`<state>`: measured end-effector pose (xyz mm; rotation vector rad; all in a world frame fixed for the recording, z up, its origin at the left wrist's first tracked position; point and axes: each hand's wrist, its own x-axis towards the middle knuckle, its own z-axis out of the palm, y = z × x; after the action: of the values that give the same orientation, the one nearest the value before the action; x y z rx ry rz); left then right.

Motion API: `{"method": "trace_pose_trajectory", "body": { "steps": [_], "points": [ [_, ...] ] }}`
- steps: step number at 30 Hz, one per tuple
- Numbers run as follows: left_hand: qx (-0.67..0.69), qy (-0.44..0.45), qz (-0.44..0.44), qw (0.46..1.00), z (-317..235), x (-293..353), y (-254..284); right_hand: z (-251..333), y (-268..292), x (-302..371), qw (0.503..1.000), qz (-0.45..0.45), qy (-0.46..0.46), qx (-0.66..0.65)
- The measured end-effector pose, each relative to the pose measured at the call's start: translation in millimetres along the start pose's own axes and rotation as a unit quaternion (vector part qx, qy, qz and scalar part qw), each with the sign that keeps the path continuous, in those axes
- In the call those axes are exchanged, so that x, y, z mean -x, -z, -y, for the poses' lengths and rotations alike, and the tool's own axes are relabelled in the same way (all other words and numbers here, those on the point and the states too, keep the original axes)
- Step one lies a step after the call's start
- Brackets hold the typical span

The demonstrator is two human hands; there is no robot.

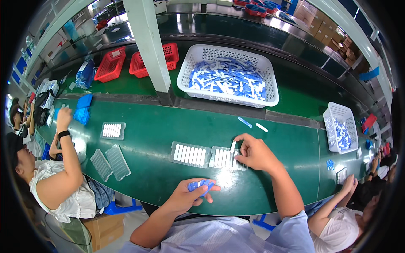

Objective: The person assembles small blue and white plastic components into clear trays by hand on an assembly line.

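Note:
My left hand (pixel 182 199) is closed around a bunch of small blue and white plastic sticks (pixel 198 185), held just above the near part of the green table. Over a clear plastic tray (pixel 213 165), my right hand (pixel 257 155) pinches one white stick (pixel 233 146) between thumb and forefinger. White sticks lie side by side in that tray; its right end is partly hidden by my fingers. Touching or nearly touching it on the left is another clear tray (pixel 172 158) with a row of white sticks. A blue stick (pixel 244 122) and a white stick (pixel 261 127) lie loose beyond my right hand.
A large white basket (pixel 185 86) full of blue and white sticks stands behind a post (pixel 149 46)'s base line, with red baskets (pixel 110 71) to its left. Another white basket (pixel 330 126) is at right. Clear trays (pixel 118 162) lie left. Co-workers (pixel 63 177) sit on both sides.

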<state>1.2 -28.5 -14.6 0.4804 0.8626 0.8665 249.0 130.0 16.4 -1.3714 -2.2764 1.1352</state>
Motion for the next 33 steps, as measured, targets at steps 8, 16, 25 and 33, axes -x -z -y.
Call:
{"method": "trace_pose_trajectory", "body": {
  "steps": [8, 16, 25, 33],
  "points": [
    [0.004, -0.004, 0.004, 1.000, 0.7, 2.8, 2.1, -6.0, -3.0, -1.7, 0.991, -0.026, -0.025, -0.128],
    [-0.021, 0.034, 0.038, 0.998, 3.4, 2.8, 3.8, 44.4, -51.0, 53.4, 0.984, 0.006, 0.085, -0.159],
    [-0.114, -0.033, -0.020, 0.993, -3.0, -0.8, -2.5, -7.7, -18.4, 50.1, 0.873, -0.176, -0.045, -0.452],
    [-0.505, -0.170, 0.015, 0.846, -28.4, -25.2, -24.3, -31.7, -3.1, 38.2, 0.878, -0.149, -0.045, -0.452]
  ]
}}
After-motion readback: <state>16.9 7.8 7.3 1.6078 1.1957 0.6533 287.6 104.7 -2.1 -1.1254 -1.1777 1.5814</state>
